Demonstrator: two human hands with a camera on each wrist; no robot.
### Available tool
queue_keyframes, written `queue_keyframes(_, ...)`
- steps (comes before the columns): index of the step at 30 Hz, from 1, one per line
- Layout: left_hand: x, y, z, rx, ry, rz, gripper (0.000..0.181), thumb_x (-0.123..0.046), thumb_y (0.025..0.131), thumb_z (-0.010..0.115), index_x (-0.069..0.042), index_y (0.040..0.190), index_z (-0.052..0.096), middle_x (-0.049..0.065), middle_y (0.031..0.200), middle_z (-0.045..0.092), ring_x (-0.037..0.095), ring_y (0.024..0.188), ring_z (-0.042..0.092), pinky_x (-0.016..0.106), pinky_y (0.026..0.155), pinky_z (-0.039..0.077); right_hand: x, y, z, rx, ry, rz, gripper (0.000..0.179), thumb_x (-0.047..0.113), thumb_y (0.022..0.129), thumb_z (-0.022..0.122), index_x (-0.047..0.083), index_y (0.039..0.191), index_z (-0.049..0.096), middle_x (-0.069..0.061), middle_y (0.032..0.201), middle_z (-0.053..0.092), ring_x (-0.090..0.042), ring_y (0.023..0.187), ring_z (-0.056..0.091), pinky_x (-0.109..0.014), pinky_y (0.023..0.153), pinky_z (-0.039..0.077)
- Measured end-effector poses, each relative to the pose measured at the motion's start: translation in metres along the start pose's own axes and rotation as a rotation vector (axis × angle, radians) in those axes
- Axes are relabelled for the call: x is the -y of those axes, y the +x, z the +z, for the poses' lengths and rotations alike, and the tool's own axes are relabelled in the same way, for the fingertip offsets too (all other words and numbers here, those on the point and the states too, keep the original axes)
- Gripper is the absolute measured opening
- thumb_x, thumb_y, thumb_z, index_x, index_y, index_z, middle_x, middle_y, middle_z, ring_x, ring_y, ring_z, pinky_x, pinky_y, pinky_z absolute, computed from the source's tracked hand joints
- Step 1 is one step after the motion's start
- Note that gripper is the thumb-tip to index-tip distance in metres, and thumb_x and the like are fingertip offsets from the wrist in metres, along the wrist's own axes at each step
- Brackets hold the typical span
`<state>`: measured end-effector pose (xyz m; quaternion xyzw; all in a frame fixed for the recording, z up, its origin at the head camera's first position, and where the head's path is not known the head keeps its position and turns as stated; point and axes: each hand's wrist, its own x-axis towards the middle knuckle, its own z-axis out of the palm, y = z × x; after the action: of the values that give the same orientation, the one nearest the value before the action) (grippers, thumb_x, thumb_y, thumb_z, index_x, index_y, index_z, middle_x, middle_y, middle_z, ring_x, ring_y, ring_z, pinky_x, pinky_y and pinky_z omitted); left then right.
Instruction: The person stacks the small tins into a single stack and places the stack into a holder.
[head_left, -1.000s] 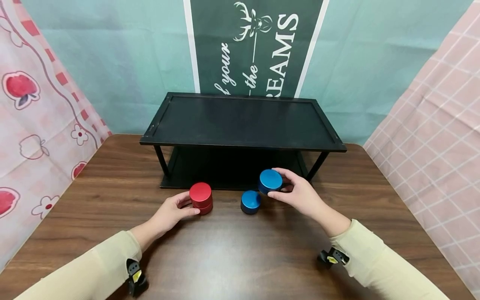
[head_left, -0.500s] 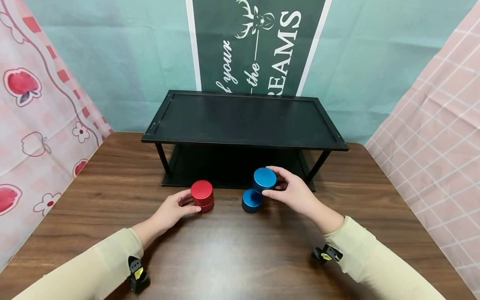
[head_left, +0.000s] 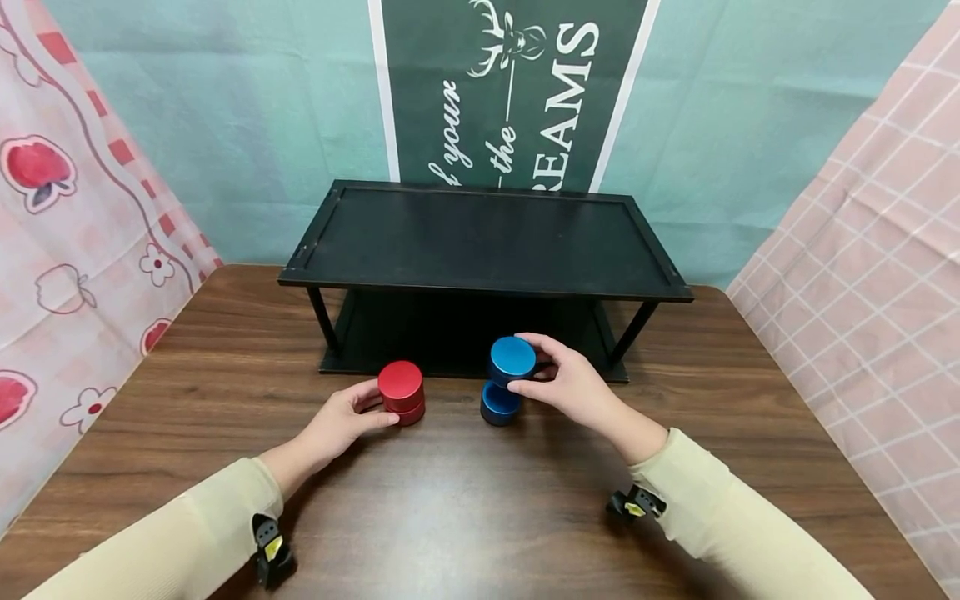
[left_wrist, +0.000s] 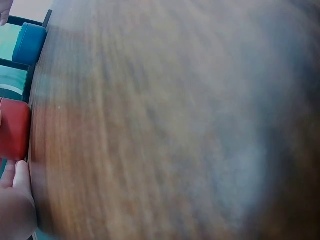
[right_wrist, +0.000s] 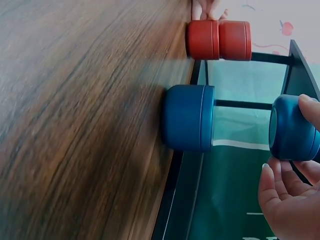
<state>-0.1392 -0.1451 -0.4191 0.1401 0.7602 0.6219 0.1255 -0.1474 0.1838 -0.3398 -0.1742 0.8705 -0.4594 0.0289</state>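
A two-tier shelf [head_left: 487, 242] stands toward the back of the table [head_left: 420, 508], with a hanging cloth [head_left: 225, 108] behind it. Before the shelf I see a stack of two canisters [head_left: 401, 393] on the left, the left hand [head_left: 336, 429] at its left side. To its right sits a single canister [head_left: 500, 406]; directly above, apart from it, is a raised canister [head_left: 512, 358] in the right hand [head_left: 573, 385].

1) Left wrist view: left edge cuts off the red stack [left_wrist: 14, 130] and left hand [left_wrist: 16, 210]; the tabletop [left_wrist: 135, 125] blurs
2) Right wrist view: right edge crops the right hand [right_wrist: 297, 210], which partly covers the raised blue canister [right_wrist: 289, 129]
3) Head view: black shelf [head_left: 483, 242] hides the lower banner [head_left: 506, 96]
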Motion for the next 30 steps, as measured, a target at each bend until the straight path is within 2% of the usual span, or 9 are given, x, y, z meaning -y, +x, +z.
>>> queue_keyframes(13, 0.005, -0.002, 0.001, 0.009, 0.002, -0.003, 0.058, -0.009, 0.082, 0.072, 0.007, 0.131, 0.046, 0.023, 0.127, 0.052, 0.035, 0.12, 0.046, 0.031, 0.095, 0.043, 0.005, 0.007, 0.017, 0.046, 0.028, -0.053, 0.059, 0.02, 0.078, 0.077, 0.009, 0.13, 0.051, -0.006, 0.117, 0.058, -0.02, 0.096, 0.056, -0.037, 0.082, 0.051)
queue_keyframes(23, 0.005, 0.0, -0.001, 0.002, -0.008, 0.002, 0.058, -0.009, 0.082, 0.072, 0.006, 0.131, 0.046, 0.022, 0.128, 0.051, 0.035, 0.12, 0.046, 0.029, 0.095, 0.044, 0.013, 0.017, 0.031, 0.06, 0.005, -0.122, 0.059, 0.019, 0.077, 0.078, 0.009, 0.129, 0.052, -0.006, 0.116, 0.059, -0.019, 0.094, 0.057, -0.034, 0.082, 0.052)
queue_keyframes(30, 0.004, 0.0, -0.002, 0.007, -0.005, 0.001, 0.057, -0.01, 0.082, 0.071, 0.005, 0.131, 0.046, 0.022, 0.128, 0.051, 0.034, 0.12, 0.047, 0.03, 0.095, 0.043, 0.019, 0.025, 0.042, 0.074, 0.006, -0.131, 0.059, 0.022, 0.077, 0.078, 0.012, 0.13, 0.052, -0.004, 0.114, 0.059, -0.018, 0.094, 0.057, -0.032, 0.082, 0.051)
